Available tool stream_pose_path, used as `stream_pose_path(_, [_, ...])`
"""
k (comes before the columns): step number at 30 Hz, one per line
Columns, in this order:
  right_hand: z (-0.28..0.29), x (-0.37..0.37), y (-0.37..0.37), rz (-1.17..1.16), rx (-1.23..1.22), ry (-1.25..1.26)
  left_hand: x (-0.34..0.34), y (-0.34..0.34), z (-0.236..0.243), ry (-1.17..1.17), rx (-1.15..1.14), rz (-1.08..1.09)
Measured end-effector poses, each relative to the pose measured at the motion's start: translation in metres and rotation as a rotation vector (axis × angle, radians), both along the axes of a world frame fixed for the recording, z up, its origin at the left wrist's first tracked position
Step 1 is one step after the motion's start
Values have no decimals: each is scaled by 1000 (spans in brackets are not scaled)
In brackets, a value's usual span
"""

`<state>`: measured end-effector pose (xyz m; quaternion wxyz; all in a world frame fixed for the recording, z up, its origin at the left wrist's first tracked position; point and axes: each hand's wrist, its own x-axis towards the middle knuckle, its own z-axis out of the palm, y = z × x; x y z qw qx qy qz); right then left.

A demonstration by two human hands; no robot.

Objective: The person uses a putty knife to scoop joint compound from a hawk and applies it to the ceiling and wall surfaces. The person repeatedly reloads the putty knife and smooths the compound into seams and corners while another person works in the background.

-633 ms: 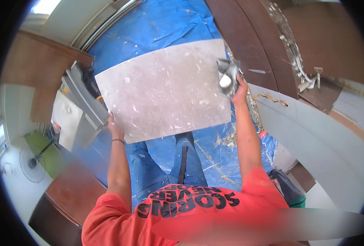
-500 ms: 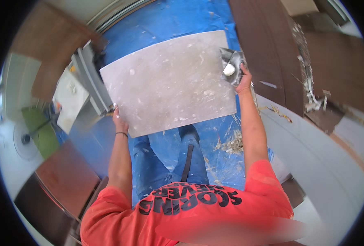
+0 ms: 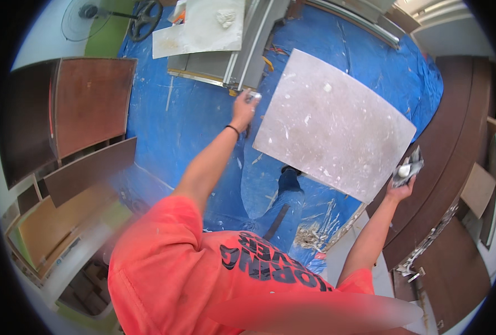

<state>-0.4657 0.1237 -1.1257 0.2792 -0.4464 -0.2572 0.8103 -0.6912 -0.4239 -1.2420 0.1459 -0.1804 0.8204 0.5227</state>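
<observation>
Holding one large grey stone-look tile (image 3: 333,124), flat and tilted, above the blue tarpaulin (image 3: 186,120). Left hand (image 3: 243,107): grip closed on the tile's left corner. Right hand (image 3: 400,185): grip under the opposite corner, crumpled grey rag (image 3: 407,166) pinched against it, likely padding the edge. Opposite-corner grips balance the slab. Tile cutter (image 3: 242,47) beyond the left grip.

1. Big tile (image 3: 334,125): pale grey, white flecks and smears.
2. Floor tarp (image 3: 198,117): bright blue, streaked with white dust.
3. Shirt (image 3: 203,268): orange-red with black lettering.
4. Cabinet panels (image 3: 92,103): dark reddish brown.
5. Wristband (image 3: 233,129): black.
</observation>
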Motion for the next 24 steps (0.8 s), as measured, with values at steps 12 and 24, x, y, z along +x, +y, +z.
stream_pose_path(12, [40, -50, -229, 261, -249, 74, -248, -274, -137, -321, 577, 858])
stream_pose_path(24, [112, -79, -313, 2, -415, -219, -282, -260, -120, 119, 84, -140])
